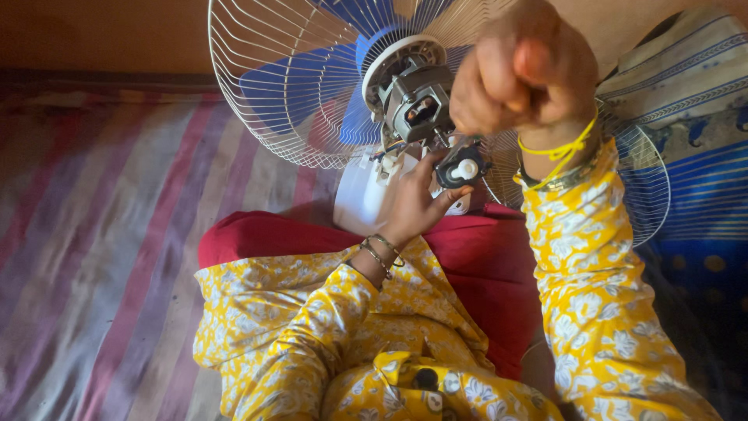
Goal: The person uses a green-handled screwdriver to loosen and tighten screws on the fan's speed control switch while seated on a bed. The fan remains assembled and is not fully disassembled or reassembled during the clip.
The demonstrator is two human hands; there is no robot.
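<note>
Yellow floral sleeves nearest, over a red cloth (467, 257) on the lap. Left hand (413, 204), w/ bangles, grip curled round the black gearbox w/ white knob (461, 168) at the fan's rear. Right hand (523, 72) raised just above, blurred, fingers pressed together in a fist; can't tell what it pinches. Beyond: bare motor (417, 105), blue blades (312, 86), white wire guard (257, 93), striped floor mat (101, 203).
</note>
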